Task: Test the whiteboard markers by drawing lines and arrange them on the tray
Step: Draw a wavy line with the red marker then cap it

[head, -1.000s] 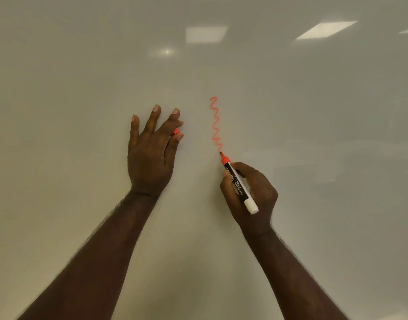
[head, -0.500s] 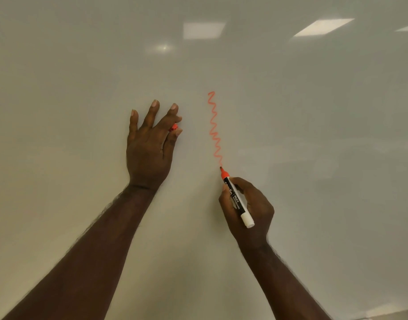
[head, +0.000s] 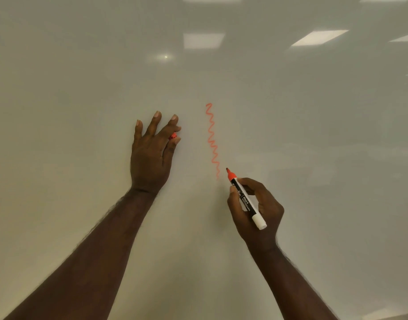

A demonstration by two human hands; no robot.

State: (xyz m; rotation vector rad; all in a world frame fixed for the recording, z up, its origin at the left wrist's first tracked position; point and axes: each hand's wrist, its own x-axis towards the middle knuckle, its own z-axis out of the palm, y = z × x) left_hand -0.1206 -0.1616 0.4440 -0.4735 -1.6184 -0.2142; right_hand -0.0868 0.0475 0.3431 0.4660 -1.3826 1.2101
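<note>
— Lifted, that was the change: half a second before, our marker (head: 245,199) tip sat at the foot of the red squiggle (head: 212,140); now it hung just right of the line's tail, seemingly clear of the whiteboard (head: 313,135).

— And on the left we hadn't budged. Our left hand (head: 152,153) stayed against the board with three fingers spread, while thumb and forefinger pinched a small red piece we took to be the cap (head: 173,136). It was mostly hidden, so we couldn't be sure.

— Middle of the picture, the squiggle ran top to bottom and faded near its lower end. By our reading, the test stroke was finished.

— Then the right hand (head: 256,209), wrapped round the marker's black barrel. Red nose up and slightly left, white butt down and right.

— That axis was what the next move hung on, we reckoned. The cap sat up and to the left of the tip, across the squiggle, with the two hands well apart. Whichever hand travelled, cap and nib had to line up.

— Any writing?

— We made out "BOLD" and "WHITEBOARD" in white on the barrel. The larger brand word was half under our thumb, unreadable.

— And the tray?

— Nowhere in view.
</note>
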